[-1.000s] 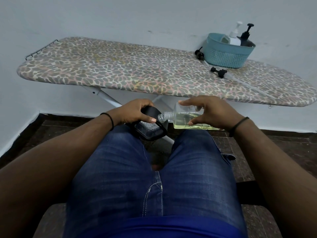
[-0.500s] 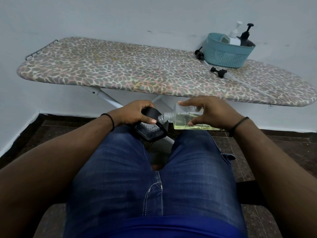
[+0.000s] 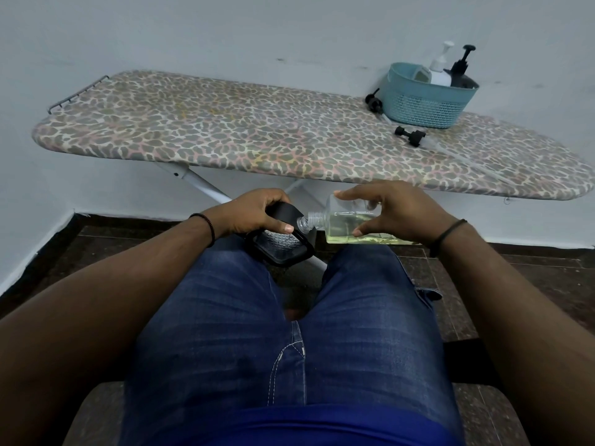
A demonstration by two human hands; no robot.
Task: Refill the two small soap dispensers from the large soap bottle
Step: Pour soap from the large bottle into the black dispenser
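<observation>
Both hands are working above the knees: the left hand [image 3: 254,214] is gripping a black dispenser [image 3: 280,244], and the right hand [image 3: 391,214] is pinching a clear soap bottle [image 3: 351,225] between thumb and fingertips. That bottle is lying nearly level, its long axis running between the hands, its open neck pointing at the left hand and touching the dispenser's top. Soap is likely to miss and land on the jeans [image 3: 289,349] if the mouths are not lined up or the light pinch is slipping.

I see pale yellow soap in a clear bottle [image 3: 351,225], a black container [image 3: 278,243], a teal basket [image 3: 428,103], a leopard-print ironing board [image 3: 244,136], blue jeans [image 3: 289,333], dark brown floor tiles [image 3: 515,284]
</observation>
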